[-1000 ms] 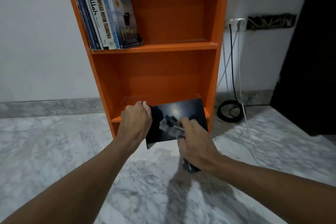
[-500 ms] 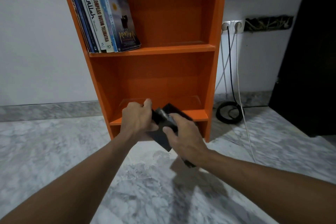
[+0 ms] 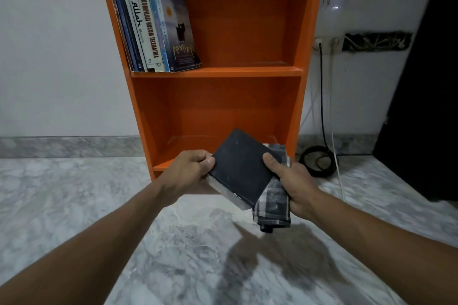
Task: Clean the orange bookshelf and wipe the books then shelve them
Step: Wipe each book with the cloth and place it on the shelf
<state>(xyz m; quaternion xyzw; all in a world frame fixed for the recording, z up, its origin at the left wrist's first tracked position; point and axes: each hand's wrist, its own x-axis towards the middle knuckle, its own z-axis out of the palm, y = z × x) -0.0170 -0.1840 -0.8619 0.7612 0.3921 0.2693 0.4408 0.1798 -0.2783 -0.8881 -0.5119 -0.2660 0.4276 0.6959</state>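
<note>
Low before the orange bookshelf (image 3: 215, 72), the black book (image 3: 238, 171) has turned since the checked cloth (image 3: 273, 203) rubbed its cover; left grip (image 3: 188, 171) clamps one edge, right grip (image 3: 295, 186) pinches book and cloth together: wiping looks nearly done, shelving next

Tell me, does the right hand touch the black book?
Touching. The head view shows the thumb of the right hand pressed on the cover of the book, pinching it against the cloth beneath.
</note>
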